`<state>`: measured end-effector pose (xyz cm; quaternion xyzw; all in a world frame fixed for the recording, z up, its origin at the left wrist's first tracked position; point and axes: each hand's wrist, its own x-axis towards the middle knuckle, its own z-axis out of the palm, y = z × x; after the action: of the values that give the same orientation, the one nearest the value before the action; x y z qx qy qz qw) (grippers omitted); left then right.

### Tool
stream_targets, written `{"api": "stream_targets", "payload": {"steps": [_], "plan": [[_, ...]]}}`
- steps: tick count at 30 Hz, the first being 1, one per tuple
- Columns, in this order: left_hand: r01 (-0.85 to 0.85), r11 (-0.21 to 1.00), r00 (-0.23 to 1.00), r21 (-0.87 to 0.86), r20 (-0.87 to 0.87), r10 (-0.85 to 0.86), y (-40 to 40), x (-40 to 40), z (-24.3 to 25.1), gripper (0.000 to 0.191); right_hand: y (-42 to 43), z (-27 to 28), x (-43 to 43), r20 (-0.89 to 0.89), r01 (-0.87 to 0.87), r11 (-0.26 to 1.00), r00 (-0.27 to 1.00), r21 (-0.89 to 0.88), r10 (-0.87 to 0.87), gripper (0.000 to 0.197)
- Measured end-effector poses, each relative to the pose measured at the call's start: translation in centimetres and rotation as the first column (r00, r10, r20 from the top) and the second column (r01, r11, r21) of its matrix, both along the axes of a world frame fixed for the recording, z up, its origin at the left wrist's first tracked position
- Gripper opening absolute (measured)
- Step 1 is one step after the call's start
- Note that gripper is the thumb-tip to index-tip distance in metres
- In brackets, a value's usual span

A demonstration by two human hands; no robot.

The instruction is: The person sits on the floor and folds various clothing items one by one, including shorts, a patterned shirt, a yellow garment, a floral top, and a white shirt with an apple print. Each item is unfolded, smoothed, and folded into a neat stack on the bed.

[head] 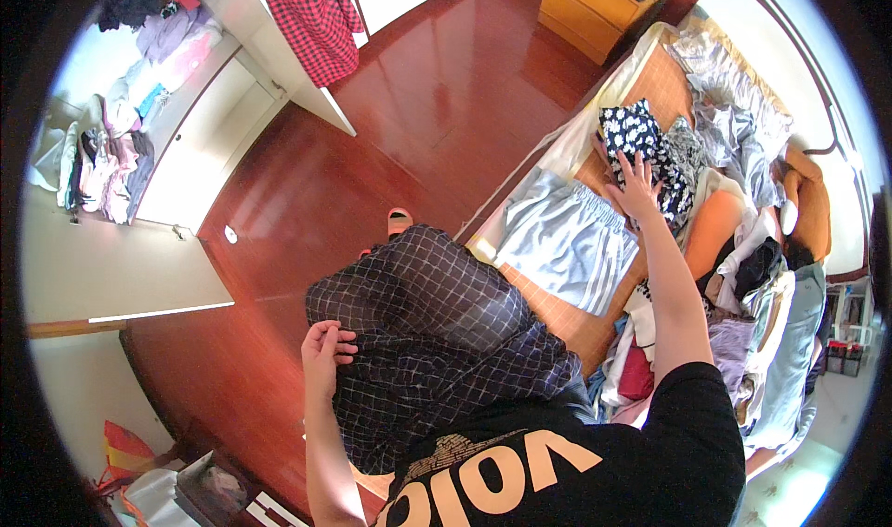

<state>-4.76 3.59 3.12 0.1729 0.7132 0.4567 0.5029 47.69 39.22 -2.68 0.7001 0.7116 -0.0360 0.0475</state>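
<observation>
My right hand (636, 185) lies palm down, fingers spread, on a black garment with white flowers (631, 131) on the bed. In front of it, a pair of light grey shorts (561, 234) is spread flat, with white stripes along one leg. A dark cloth with a white grid pattern (446, 297) covers my lap and knees. At its left edge hovers my left hand (329, 342), fingers loosely bent and holding nothing; whether it touches the cloth is hard to tell.
Piled clothes (749, 304) run along the bed's (536, 286) far side. Left, an open cabinet (209, 157) holds more clothes; a red-and-black checked garment (310, 25) hangs over its door. A wooden drawer unit (589, 11) stands beyond the reddish floor (446, 102). Bags (185, 489) sit lower left.
</observation>
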Motion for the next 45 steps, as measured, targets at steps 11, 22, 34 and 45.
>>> {"api": "stream_targets", "payload": {"steps": [11, 22, 34, 45], "plan": [[-0.046, 0.996, 0.995, 0.073, -0.081, 0.052, -0.4, 0.6, -1.3, 0.014, -8.8, 13.3, 20.2, 0.044, 0.335, 0.420, 0.736, 0.844, -0.676, 0.084], [-0.042, 0.989, 0.996, 0.141, -0.077, 0.053, -1.2, 0.3, -1.7, 0.014, -21.0, 9.1, 40.0, -0.125, 0.730, 0.507, 0.617, 0.458, -0.777, 0.077], [-0.042, 0.991, 0.995, 0.130, -0.081, 0.053, -1.0, 0.0, -1.3, 0.014, -14.0, 22.6, 27.8, -0.510, 0.548, 0.235, 0.835, 0.803, -0.204, 0.045], [-0.019, 0.978, 0.996, 0.207, -0.082, 0.037, -0.6, 0.7, -1.7, 0.015, -3.9, 39.0, 1.2, -0.893, 0.668, 0.627, 0.135, 0.401, 0.428, 0.044]]}}
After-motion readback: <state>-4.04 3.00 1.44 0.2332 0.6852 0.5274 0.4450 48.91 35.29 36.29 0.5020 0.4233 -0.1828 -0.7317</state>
